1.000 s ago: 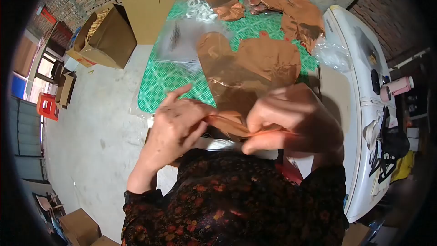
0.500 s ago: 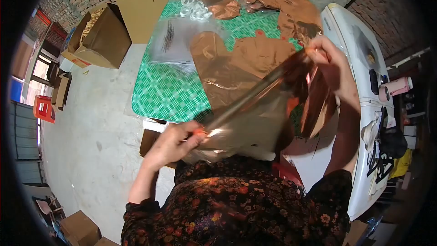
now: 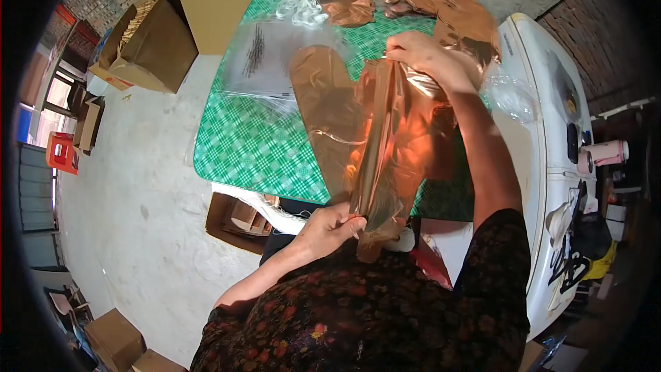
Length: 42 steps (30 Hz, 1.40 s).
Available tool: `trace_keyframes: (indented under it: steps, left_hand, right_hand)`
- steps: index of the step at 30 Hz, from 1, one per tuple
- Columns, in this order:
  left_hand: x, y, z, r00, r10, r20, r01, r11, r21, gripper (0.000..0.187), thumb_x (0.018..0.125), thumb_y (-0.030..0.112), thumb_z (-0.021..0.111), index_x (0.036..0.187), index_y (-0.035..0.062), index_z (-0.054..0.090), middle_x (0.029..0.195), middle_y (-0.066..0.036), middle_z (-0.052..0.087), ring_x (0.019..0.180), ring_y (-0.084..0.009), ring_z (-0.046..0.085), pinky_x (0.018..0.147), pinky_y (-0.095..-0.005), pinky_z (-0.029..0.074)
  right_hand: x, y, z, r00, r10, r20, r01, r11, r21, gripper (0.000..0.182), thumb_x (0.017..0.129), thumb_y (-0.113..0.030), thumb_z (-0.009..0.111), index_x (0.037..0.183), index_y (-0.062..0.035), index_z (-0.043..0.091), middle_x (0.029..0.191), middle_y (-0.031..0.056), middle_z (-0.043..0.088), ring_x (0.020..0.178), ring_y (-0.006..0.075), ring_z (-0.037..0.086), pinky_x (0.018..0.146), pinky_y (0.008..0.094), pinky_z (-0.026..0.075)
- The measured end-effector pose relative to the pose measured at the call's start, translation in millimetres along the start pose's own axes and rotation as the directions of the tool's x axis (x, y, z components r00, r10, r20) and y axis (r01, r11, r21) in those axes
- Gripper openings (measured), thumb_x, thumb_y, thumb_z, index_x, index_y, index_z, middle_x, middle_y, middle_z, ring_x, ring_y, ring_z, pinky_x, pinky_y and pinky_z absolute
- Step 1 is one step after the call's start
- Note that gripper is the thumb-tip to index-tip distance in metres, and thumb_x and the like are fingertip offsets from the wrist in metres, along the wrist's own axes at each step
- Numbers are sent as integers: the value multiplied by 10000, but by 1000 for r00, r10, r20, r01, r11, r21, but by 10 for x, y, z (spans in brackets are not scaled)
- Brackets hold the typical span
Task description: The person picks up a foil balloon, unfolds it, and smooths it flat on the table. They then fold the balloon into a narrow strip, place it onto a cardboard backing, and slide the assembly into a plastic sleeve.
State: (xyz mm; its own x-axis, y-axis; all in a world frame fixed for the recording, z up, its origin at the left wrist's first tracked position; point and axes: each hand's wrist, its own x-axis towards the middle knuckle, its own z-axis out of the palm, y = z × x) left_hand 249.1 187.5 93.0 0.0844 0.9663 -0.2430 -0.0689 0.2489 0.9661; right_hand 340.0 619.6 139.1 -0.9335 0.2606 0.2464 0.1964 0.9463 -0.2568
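A flat, copper-coloured foil balloon [image 3: 406, 138] hangs folded lengthwise between my two hands above the table. My left hand [image 3: 327, 229] pinches its near, lower end between thumb and fingers, close to my body. At the far end, my right hand [image 3: 423, 55] is closed on the upper edge. Left of it, another flat foil balloon [image 3: 317, 86] lies on the green checked tablecloth [image 3: 255, 155]. Further back is a pile of similar foil pieces [image 3: 465, 17]. A stack of clear plastic bags [image 3: 255, 58] with dark print lies at the table's left side, below some white loops [image 3: 301, 5].
A white appliance [image 3: 561, 124] stands along the right, with a pink bottle [image 3: 609, 153] on it. An open carton [image 3: 237, 224] sits under the table's near edge. Another large carton [image 3: 162, 48] stands on the floor at the back left.
My right hand has moved left and a little up, my left hand to the right and down. The foil balloon has turned from a diagonal to nearly upright in view.
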Motion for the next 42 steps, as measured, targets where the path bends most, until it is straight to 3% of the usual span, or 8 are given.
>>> trace_keyframes:
  steps: [5, 10, 15, 19, 22, 30, 40, 42]
  left_hand:
    - [28, -36, -110, 997, -68, -24, 67, 997, -25, 305, 1064, 255, 618, 995, -38, 669, 821, -28, 694, 776, -74, 654, 676, -274, 526]
    - [29, -213, -96, 994, -15, -104, 21, 998, 56, 332, 1046, 266, 648, 884, -21, 689, 719, -66, 685, 662, -82, 634, 594, -303, 488]
    - [-16, -183, -159, 997, -49, -63, 65, 958, 280, 333, 1033, 287, 674, 1030, -41, 736, 723, -59, 691, 660, -43, 575, 555, -285, 464]
    - [-22, -149, -101, 988, 67, -142, -25, 960, 279, 309, 1000, 244, 702, 829, -11, 671, 639, -188, 563, 502, -285, 557, 494, -392, 416]
    - [-22, -292, -109, 992, 52, -113, -10, 938, 347, 355, 995, 250, 710, 779, -19, 628, 633, -194, 552, 500, -324, 540, 483, -413, 402]
    - [-8, -337, -82, 985, 126, -116, -79, 936, 344, 407, 993, 249, 713, 726, -28, 580, 612, -194, 519, 487, -345, 509, 472, -420, 385]
    - [-18, -214, -96, 992, 45, -120, 7, 916, 401, 391, 985, 294, 712, 751, -11, 640, 617, -199, 590, 550, -403, 609, 497, -447, 437]
    - [-69, -151, -157, 994, 32, -107, 25, 871, 491, 372, 987, 318, 718, 818, -13, 697, 626, -194, 602, 501, -281, 576, 476, -410, 418]
  right_hand:
    - [158, -209, 279, 932, 323, 165, -318, 946, -59, 290, 925, -364, 628, 937, -77, 665, 821, 135, 668, 799, 358, 638, 693, 462, 466]
    - [139, -228, 341, 916, 366, 162, -372, 928, 10, 328, 950, -391, 632, 934, -64, 626, 787, 137, 643, 766, 342, 629, 690, 458, 457]
    - [150, -296, 341, 892, 410, 191, -428, 901, 66, 337, 941, -377, 652, 948, -43, 605, 776, 143, 619, 734, 314, 601, 684, 430, 459]
    - [141, -249, 343, 894, 388, 222, -421, 899, 124, 346, 938, -367, 663, 943, -30, 588, 765, 138, 595, 720, 283, 567, 670, 415, 455]
    - [122, -171, 380, 904, 358, 234, -403, 896, 188, 352, 936, -364, 672, 929, -26, 575, 756, 122, 574, 708, 255, 542, 651, 410, 445]
    - [126, -168, 341, 931, 287, 225, -346, 889, 299, 379, 905, -359, 701, 860, -25, 528, 755, 87, 502, 715, 209, 490, 643, 381, 396]
    - [161, 9, 485, 942, 256, 217, -306, 920, 243, 382, 833, -383, 750, 867, -48, 568, 772, 124, 583, 736, 289, 560, 665, 432, 428]
    - [169, 93, 552, 954, 220, 204, -266, 936, 233, 371, 836, -367, 758, 858, -52, 562, 766, 120, 584, 729, 286, 559, 655, 433, 426]
